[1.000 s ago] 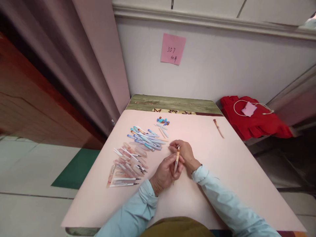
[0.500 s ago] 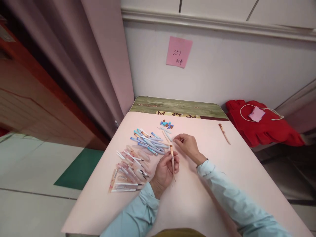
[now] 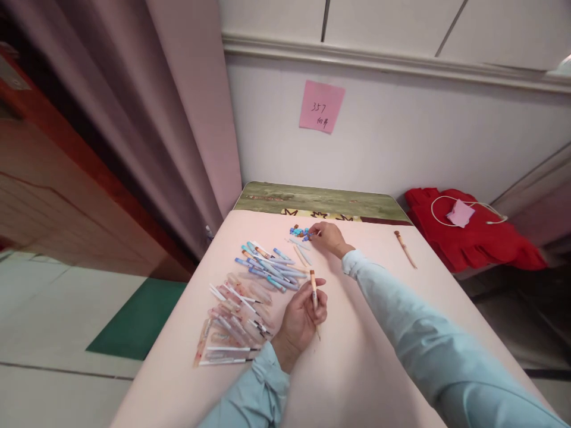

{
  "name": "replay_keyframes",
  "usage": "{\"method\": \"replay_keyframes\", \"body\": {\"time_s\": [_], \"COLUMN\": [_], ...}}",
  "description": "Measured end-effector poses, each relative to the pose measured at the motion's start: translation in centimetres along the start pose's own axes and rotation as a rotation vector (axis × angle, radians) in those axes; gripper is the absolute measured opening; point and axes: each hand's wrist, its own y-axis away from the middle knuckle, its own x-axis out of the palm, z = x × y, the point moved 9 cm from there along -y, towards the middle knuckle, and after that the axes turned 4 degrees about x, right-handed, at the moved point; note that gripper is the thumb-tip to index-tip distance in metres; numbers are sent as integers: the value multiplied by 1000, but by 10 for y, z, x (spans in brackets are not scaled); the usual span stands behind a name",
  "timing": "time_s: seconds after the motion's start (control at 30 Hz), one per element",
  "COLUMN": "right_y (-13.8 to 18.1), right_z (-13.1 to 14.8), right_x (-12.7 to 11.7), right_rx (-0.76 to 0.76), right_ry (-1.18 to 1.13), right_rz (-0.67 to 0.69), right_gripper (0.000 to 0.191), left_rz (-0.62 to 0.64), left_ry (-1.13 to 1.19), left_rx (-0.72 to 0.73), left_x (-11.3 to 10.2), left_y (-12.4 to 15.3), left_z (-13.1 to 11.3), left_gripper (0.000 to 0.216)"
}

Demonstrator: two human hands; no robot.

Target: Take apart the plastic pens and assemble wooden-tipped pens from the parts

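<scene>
My left hand (image 3: 300, 318) is closed around a pen (image 3: 314, 291) with a tan barrel and a brown top end; the pen stands nearly upright, its thin tip pointing down. Farther back, my right hand (image 3: 329, 236) has its fingertips drawn together at the right edge of a pile of small blue and brown pieces (image 3: 300, 232). Whatever is between those fingertips is too small to make out. Just in front of the pile lie loose slim pale barrels (image 3: 303, 255). To the left is a heap of blue and tan pens (image 3: 270, 266).
Clear pinkish barrels and white refills (image 3: 236, 321) are heaped at the table's left. A single brown-topped pen (image 3: 405, 249) lies at the right. Red cloth (image 3: 473, 238) with a white cable is beyond the right edge. A pink note (image 3: 322, 107) is on the wall.
My right hand has moved away from me, from beside the pale barrels to the pile of small pieces. My left hand still holds the pen. The view has tilted up slightly.
</scene>
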Motion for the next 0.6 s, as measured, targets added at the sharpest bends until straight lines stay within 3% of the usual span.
{"method": "replay_keyframes", "body": {"time_s": [0.27, 0.6], "right_y": [12, 69], "right_z": [5, 2], "right_x": [10, -17], "right_rx": [-53, 2], "right_ry": [73, 0], "right_rz": [74, 44], "right_gripper": [16, 10], "left_rz": [-10, -70], "left_ry": [-54, -120], "left_rx": [54, 112], "left_x": [5, 1], "left_y": [0, -1], "left_z": [-6, -10], "left_gripper": [37, 41]}}
